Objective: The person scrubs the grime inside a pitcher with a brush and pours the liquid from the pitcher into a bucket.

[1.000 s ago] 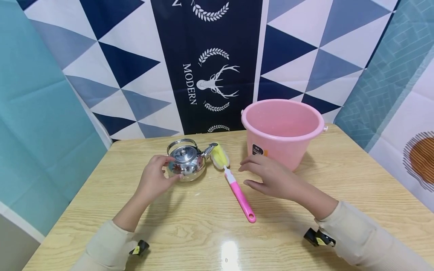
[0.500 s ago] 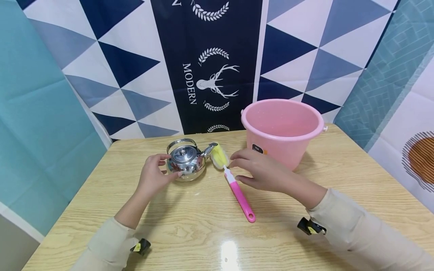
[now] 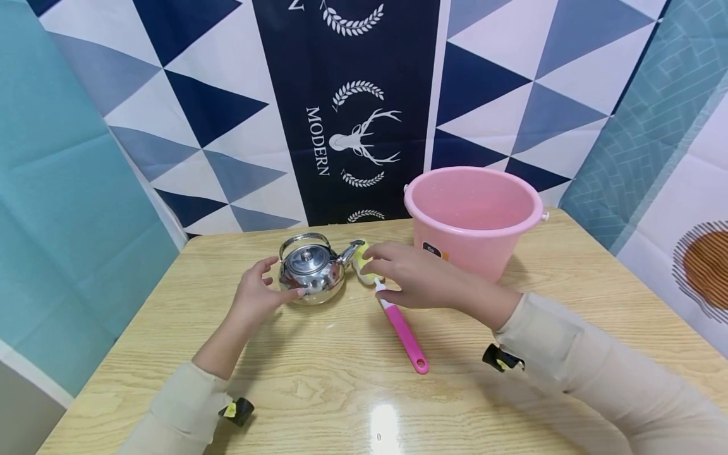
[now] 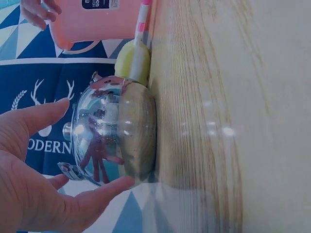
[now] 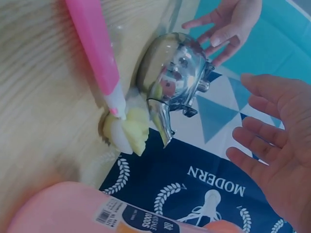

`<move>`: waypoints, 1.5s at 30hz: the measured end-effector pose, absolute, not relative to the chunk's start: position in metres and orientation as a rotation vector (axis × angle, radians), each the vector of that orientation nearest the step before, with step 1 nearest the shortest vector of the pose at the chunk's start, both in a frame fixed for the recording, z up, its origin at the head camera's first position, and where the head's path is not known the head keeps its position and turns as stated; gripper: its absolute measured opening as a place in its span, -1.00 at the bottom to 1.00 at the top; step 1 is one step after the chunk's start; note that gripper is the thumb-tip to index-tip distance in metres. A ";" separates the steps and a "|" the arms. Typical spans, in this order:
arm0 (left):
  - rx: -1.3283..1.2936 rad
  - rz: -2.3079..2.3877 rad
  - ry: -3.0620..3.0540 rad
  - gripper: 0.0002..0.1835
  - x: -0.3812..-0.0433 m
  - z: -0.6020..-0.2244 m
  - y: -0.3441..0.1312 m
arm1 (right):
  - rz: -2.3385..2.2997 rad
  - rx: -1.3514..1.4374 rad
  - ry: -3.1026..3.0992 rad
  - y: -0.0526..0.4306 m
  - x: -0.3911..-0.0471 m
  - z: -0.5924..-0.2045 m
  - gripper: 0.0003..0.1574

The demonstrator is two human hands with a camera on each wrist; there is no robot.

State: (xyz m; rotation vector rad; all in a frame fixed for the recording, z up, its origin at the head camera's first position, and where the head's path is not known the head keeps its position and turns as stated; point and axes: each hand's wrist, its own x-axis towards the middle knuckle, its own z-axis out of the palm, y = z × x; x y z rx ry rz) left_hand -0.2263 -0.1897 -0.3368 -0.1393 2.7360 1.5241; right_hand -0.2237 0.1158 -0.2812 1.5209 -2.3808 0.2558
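A shiny metal teapot [image 3: 313, 278] stands upright on the wooden table, spout to the right. My left hand [image 3: 253, 297] is spread at its left side, fingers apart and gently bent; whether a fingertip touches it I cannot tell. In the left wrist view the same hand [image 4: 48, 194] reflects in the pot [image 4: 107, 126]. My right hand [image 3: 415, 278] hovers over the upper part of a sponge brush [image 3: 405, 335], partly hiding its yellow head. Nothing lies between the right hand's [image 5: 286, 145] relaxed fingers in the right wrist view. The brush head [image 5: 127, 131] lies by the teapot's spout.
A pink bucket [image 3: 455, 249] stands at the back right, behind my right forearm. A patterned cloth [image 3: 364, 126] hangs along the table's back edge. The wooden tabletop [image 3: 318, 379] stretches toward me in front of the brush handle.
My right hand has moved left from in front of the bucket to above the brush. My left hand has shifted only slightly beside the teapot. Teapot, brush and bucket have stayed put.
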 end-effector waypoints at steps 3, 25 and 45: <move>-0.163 1.622 2.625 0.06 -0.229 -0.339 -0.191 | 0.245 1.546 -2.401 0.110 -0.227 -0.278 -0.48; -0.200 1.896 2.235 0.11 -0.242 -0.345 -0.191 | 0.031 1.553 -2.512 0.073 -0.251 -0.270 -0.52; -0.234 1.940 2.150 0.10 -0.249 -0.350 -0.185 | 0.021 1.538 -2.469 0.029 -0.279 -0.287 -0.63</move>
